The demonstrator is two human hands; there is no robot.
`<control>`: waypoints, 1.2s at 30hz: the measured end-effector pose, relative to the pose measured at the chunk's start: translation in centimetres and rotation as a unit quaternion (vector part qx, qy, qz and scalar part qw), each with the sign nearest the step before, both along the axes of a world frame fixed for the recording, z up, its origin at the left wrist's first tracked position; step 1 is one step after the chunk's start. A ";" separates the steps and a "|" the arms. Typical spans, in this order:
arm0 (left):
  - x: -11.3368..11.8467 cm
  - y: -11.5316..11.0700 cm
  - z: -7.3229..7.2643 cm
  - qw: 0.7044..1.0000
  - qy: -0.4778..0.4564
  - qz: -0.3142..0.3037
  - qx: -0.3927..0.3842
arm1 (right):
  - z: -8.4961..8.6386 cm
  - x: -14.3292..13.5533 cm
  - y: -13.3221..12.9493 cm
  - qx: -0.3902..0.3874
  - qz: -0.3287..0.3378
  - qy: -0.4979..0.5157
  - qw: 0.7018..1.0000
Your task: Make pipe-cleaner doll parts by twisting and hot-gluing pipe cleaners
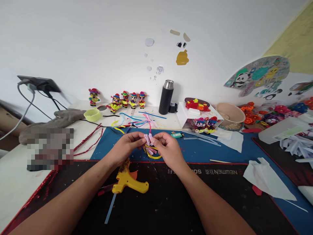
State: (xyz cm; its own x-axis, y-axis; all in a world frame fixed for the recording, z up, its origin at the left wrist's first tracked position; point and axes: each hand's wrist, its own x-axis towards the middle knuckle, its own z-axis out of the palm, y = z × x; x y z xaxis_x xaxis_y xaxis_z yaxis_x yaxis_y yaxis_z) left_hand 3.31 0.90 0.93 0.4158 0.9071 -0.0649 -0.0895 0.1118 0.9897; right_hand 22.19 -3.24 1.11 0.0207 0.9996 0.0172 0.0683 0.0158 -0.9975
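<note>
My left hand (132, 145) and my right hand (167, 148) meet near the middle of the view, fingers pinched on a small lilac pipe-cleaner piece (148, 139) bent into short folds. Just beneath the fingertips is a yellow ring (154, 157) with several pink folded bits (151, 150) at it; whether they are joined to the held piece I cannot tell. Below my left wrist lies a yellow hot glue gun (129, 182) with an orange trigger and a clear glue stick (110, 209) sticking out of its back end.
Along the wall stand several pipe-cleaner figures (116, 103) and a black thermos (166, 98). Loose pipe cleaners (137, 120) lie behind my hands. At right are a pinkish bowl (230, 114), a white tissue (266, 179) and a clear plastic container (281, 129). Red strands (89, 142) lie at left.
</note>
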 end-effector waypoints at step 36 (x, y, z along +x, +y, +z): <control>0.5 -0.5 -0.1 1.000 0.008 0.003 0.028 | -0.9 0.1 0.1 0.046 0.015 -0.055 0.997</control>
State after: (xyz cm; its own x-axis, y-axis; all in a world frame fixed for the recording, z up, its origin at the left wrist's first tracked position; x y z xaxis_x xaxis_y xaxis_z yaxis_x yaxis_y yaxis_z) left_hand 3.84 0.45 0.85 0.4092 0.9122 -0.0207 -0.0738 0.0558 0.9957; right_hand 22.31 -3.16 0.22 -0.0172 0.9939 0.1086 0.1756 0.1100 -0.9783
